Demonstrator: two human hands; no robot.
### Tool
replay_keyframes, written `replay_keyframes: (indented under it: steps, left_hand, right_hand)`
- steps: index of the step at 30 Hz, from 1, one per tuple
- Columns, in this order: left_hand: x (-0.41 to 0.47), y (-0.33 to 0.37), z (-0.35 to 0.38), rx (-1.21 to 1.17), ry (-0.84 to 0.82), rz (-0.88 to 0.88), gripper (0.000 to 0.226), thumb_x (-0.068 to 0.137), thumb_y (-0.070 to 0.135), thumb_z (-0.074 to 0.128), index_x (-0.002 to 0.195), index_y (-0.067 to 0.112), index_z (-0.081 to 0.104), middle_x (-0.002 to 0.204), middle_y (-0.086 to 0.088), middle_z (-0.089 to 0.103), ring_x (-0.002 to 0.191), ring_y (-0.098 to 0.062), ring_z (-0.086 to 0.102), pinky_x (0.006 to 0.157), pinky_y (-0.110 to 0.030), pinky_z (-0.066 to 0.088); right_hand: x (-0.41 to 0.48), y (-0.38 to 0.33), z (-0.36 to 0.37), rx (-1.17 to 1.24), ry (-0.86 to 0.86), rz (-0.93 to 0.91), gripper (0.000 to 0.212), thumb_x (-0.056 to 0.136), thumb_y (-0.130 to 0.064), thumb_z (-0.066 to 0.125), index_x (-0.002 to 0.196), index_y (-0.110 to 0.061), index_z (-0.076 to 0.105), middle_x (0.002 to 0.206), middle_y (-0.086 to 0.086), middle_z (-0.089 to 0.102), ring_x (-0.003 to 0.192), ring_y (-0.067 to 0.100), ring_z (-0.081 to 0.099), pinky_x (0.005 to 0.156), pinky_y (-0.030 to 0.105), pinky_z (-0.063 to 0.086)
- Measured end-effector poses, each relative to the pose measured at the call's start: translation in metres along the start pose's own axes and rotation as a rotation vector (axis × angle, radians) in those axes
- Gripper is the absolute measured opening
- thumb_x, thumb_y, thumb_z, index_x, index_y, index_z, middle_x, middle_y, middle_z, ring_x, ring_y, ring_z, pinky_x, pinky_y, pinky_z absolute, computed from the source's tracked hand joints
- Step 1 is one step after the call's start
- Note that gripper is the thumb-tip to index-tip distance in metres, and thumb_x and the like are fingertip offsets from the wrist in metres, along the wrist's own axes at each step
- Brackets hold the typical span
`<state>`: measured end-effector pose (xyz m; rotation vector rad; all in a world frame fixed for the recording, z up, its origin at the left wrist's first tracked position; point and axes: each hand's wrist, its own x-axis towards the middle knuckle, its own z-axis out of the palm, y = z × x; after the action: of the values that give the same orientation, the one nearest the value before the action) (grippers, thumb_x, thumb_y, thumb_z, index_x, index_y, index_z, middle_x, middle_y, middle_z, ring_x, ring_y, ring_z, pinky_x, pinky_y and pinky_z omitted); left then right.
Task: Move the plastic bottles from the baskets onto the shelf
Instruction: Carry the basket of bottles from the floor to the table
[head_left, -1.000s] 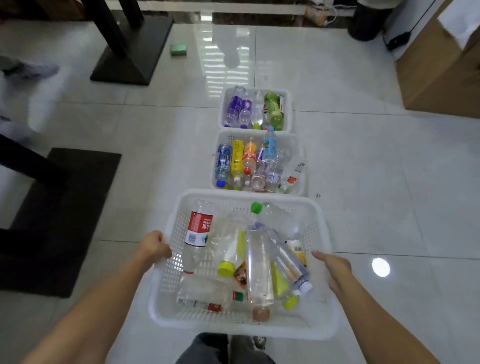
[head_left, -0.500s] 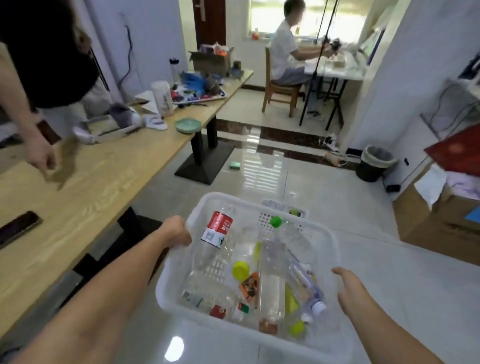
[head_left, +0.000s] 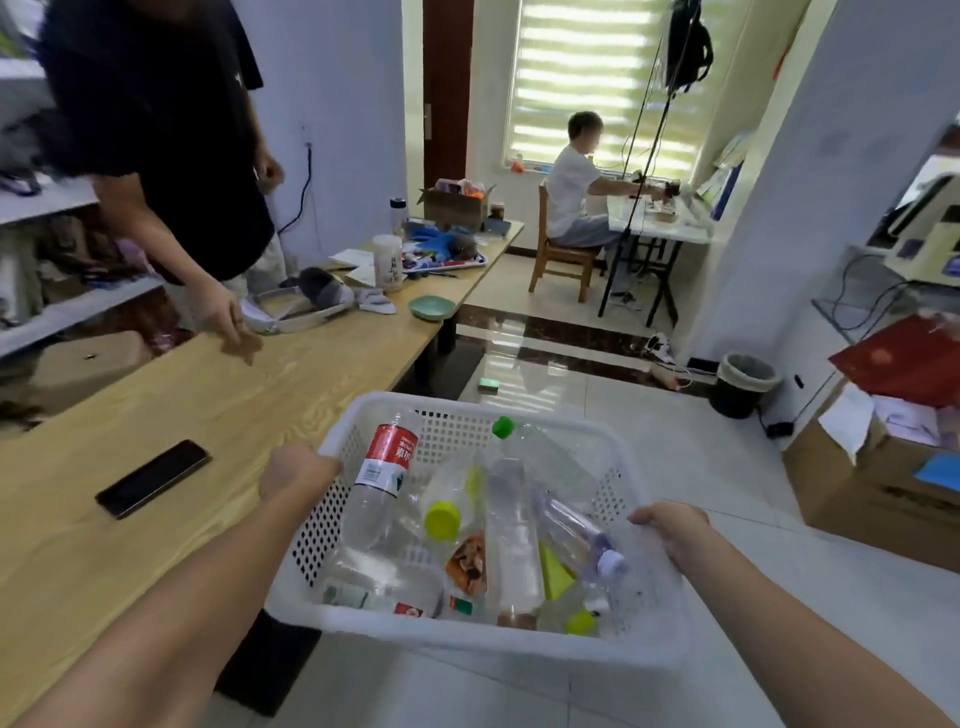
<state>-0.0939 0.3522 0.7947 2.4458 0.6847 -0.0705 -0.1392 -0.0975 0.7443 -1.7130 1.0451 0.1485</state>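
Head camera, nearest first: both forearms reach forward. The left hand has its fingers curled over the left rim of the white basket, and the right hand is curled round the right rim. Between them they hold the basket in the air. The plastic bottles lie jumbled inside it, among them a red-label bottle leaning on the left wall and a green-cap bottle toward the far side.

A second ago this basket sat low over the floor tiles, with two more full baskets in a row beyond it. Now it is lifted beside the wooden table at left, where a phone lies, and the view has swung up into the room. I read that as the carry having begun. No bottle has left the basket yet, and the other two baskets, now out of sight, remain to be dealt with.

Farther left, a standing person leans over the table, and behind them a shelf shows at the left edge, probably the goal. Farthest off, a seated person works by the window.
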Motion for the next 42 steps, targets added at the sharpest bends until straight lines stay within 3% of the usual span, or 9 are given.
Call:
replay_keyframes:
  steps: [3, 6, 13, 18, 24, 28, 34, 38, 42]
  left_hand:
    - [-0.005, -0.039, -0.026, -0.020, 0.000, -0.012, 0.039, 0.080, 0.032, 0.073, 0.104, 0.003, 0.064, 0.100, -0.016, 0.066, 0.082, -0.030, 0.062, 0.061, -0.031, 0.045]
    - [-0.011, -0.074, -0.049, -0.002, 0.002, 0.034, 0.039, 0.080, 0.034, 0.074, 0.101, 0.002, 0.064, 0.098, -0.015, 0.066, 0.080, -0.029, 0.061, 0.060, -0.030, 0.044]
    - [-0.028, -0.157, -0.086, -0.042, -0.015, 0.029, 0.037, 0.074, 0.032, 0.080, 0.086, 0.001, 0.065, 0.087, -0.016, 0.064, 0.078, -0.032, 0.062, 0.071, -0.037, 0.053]
    - [-0.061, -0.216, -0.119, -0.036, 0.011, 0.070, 0.041, 0.074, 0.036, 0.080, 0.083, 0.000, 0.062, 0.083, -0.017, 0.063, 0.078, -0.033, 0.062, 0.062, -0.034, 0.046]
    - [-0.098, -0.279, -0.152, -0.011, 0.030, 0.080, 0.034, 0.076, 0.036, 0.077, 0.078, 0.004, 0.063, 0.079, -0.015, 0.063, 0.074, -0.031, 0.061, 0.061, -0.032, 0.045]
    - [-0.094, -0.321, -0.168, -0.043, 0.052, 0.043, 0.037, 0.075, 0.037, 0.077, 0.088, 0.007, 0.061, 0.092, -0.015, 0.065, 0.081, -0.033, 0.062, 0.063, -0.032, 0.045]
    - [-0.048, -0.376, -0.206, -0.011, 0.045, 0.052, 0.040, 0.074, 0.039, 0.076, 0.088, 0.004, 0.065, 0.086, -0.017, 0.066, 0.078, -0.033, 0.064, 0.060, -0.032, 0.044]
    - [0.009, -0.420, -0.234, 0.027, 0.008, 0.068, 0.034, 0.080, 0.036, 0.074, 0.083, 0.005, 0.062, 0.080, -0.013, 0.062, 0.071, -0.029, 0.059, 0.058, -0.028, 0.041]
    - [0.076, -0.472, -0.263, 0.150, -0.049, 0.060, 0.036, 0.082, 0.039, 0.072, 0.093, 0.005, 0.066, 0.087, -0.013, 0.063, 0.077, -0.028, 0.061, 0.060, -0.027, 0.043]
  right_hand:
    - [-0.089, 0.018, 0.016, -0.191, 0.059, -0.157, 0.037, 0.066, -0.014, 0.082, 0.091, 0.005, 0.063, 0.088, 0.021, 0.064, 0.077, 0.031, 0.064, 0.060, 0.031, 0.046]
    - [-0.144, 0.043, 0.032, -0.298, 0.065, -0.263, 0.022, 0.072, -0.016, 0.077, 0.078, -0.006, 0.059, 0.081, 0.015, 0.060, 0.069, 0.025, 0.057, 0.051, 0.026, 0.039]
    - [-0.227, 0.091, 0.065, -0.327, 0.139, -0.316, 0.038, 0.076, -0.018, 0.076, 0.104, 0.004, 0.062, 0.096, 0.017, 0.063, 0.079, 0.028, 0.057, 0.061, 0.027, 0.037]
    - [-0.294, 0.134, 0.079, -0.359, 0.209, -0.358, 0.035, 0.078, -0.022, 0.073, 0.098, 0.006, 0.064, 0.101, 0.022, 0.066, 0.094, 0.036, 0.063, 0.065, 0.031, 0.042]
    - [-0.365, 0.173, 0.096, -0.296, 0.206, -0.380, 0.050, 0.078, -0.013, 0.071, 0.124, 0.000, 0.056, 0.116, 0.022, 0.063, 0.104, 0.037, 0.060, 0.071, 0.028, 0.038]
    - [-0.396, 0.174, 0.120, -0.359, 0.222, -0.366, 0.047, 0.077, -0.021, 0.075, 0.115, 0.004, 0.062, 0.115, 0.022, 0.064, 0.101, 0.036, 0.062, 0.068, 0.028, 0.039]
    - [-0.430, 0.166, 0.189, -0.375, 0.222, -0.379, 0.042, 0.073, -0.024, 0.076, 0.104, 0.002, 0.065, 0.104, 0.020, 0.066, 0.092, 0.034, 0.063, 0.064, 0.029, 0.040]
    - [-0.444, 0.153, 0.265, -0.407, 0.207, -0.361, 0.034, 0.073, -0.025, 0.075, 0.093, 0.001, 0.066, 0.097, 0.019, 0.068, 0.072, 0.026, 0.055, 0.050, 0.024, 0.031]
    - [-0.464, 0.146, 0.349, -0.373, 0.167, -0.309, 0.033, 0.072, -0.025, 0.073, 0.095, -0.002, 0.067, 0.095, 0.016, 0.067, 0.077, 0.027, 0.060, 0.060, 0.026, 0.038]
